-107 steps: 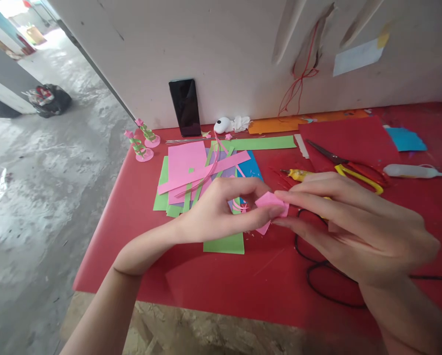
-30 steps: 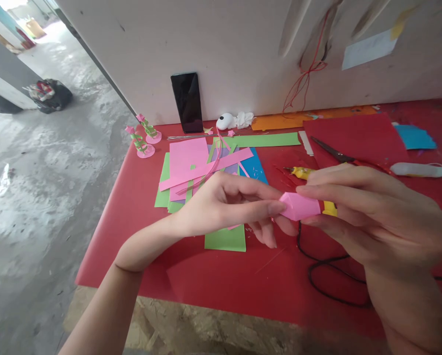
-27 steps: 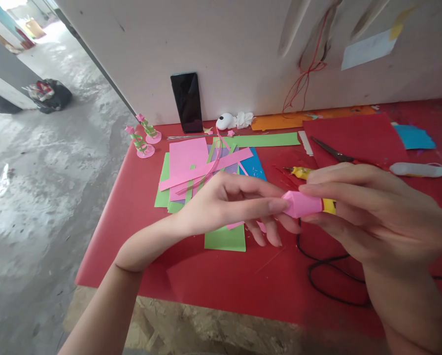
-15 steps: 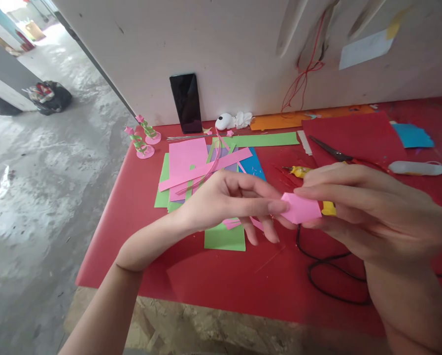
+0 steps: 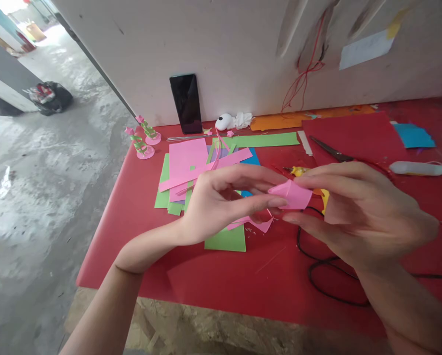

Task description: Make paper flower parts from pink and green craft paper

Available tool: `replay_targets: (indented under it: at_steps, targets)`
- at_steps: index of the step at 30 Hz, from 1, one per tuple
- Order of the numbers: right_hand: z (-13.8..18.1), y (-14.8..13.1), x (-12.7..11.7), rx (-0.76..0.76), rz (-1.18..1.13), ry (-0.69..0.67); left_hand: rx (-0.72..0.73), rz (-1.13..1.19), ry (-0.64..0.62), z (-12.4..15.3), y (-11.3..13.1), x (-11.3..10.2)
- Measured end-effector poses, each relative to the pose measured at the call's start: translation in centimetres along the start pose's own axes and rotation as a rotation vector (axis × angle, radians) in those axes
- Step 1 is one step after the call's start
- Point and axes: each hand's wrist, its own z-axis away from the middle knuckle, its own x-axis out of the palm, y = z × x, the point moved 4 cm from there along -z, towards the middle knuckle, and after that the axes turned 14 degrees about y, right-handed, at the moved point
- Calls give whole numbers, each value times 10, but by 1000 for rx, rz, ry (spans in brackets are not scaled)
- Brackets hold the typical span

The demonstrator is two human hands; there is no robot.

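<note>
A small folded piece of pink paper (image 5: 294, 195) with angled edges is pinched between the thumb and fingers of my left hand (image 5: 224, 202). My right hand (image 5: 368, 207) is just to its right. Its index fingertip touches the paper's upper edge, while its thumb is a little below the paper, apart from it. Beneath and behind my right hand lies a yellow glue gun (image 5: 300, 171), partly hidden, with a black cord (image 5: 317, 268). Under my left hand is a pile of pink sheets (image 5: 187, 153), green paper (image 5: 226, 241) and pink strips.
Two small pink-and-green paper flowers on stands (image 5: 143, 148) are at the table's left edge. A phone (image 5: 187, 103) leans on the wall. Scissors (image 5: 331, 149), a red sheet (image 5: 354, 133) and a white glue bottle (image 5: 416, 168) lie at the right. The red table (image 5: 221, 281) ends near me.
The pink paper has moved slightly left and up and has been turned in my left hand. My right thumb and fingers have spread apart around it.
</note>
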Motion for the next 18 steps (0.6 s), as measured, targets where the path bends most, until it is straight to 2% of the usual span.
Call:
replay_targets:
  at_steps: [9,18]
  targets:
    - [-1,-11,-2,-103,161,-10,46,-65,24,-1,-1,0]
    - [-4,-10,0,-101,175,-34,-68,28,1,-2,1,0]
